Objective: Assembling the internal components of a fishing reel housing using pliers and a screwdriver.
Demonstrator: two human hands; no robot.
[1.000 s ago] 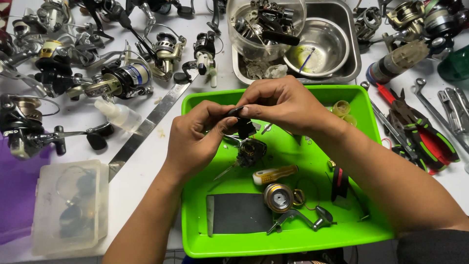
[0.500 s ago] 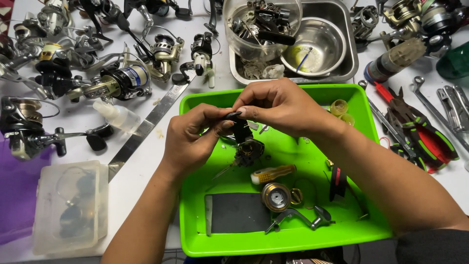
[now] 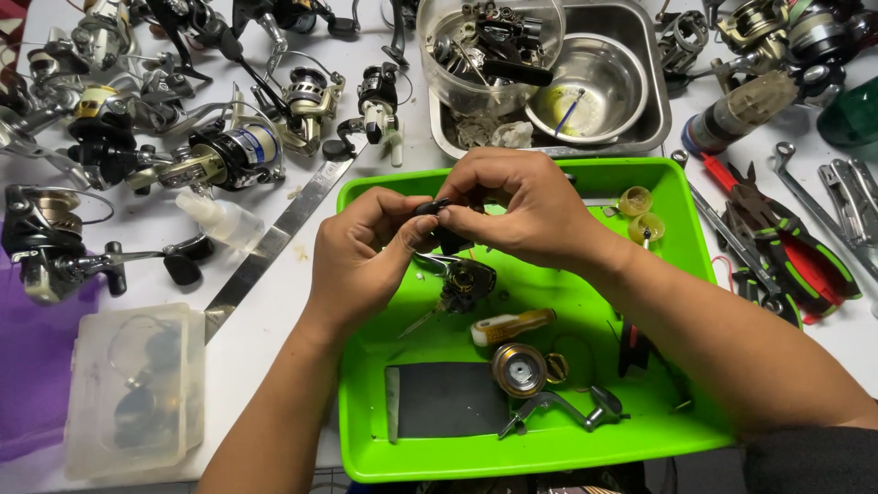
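Reel part (image 3: 437,209), small and black, sits pinched between your 2 hands above the green tray (image 3: 366,462), held over it so anything dropped would land inside. Your left hand (image 3: 361,256) clamps its left end at the fingertips while, to the right, your right hand (image 3: 521,206) closes on it from above. Below them in the tray lie the reel body (image 3: 465,280), a spool (image 3: 519,369) and a crank handle (image 3: 558,412).

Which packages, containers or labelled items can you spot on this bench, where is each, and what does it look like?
Translucent plastic box: lower left, rectangular, cloudy white, dark parts inside.
Small squeeze bottle: left of the green tray, lying flat, clear.
Round clear tub: top centre, full of dark parts.
Cylindrical can: upper right, lying down, tan with a dark band.
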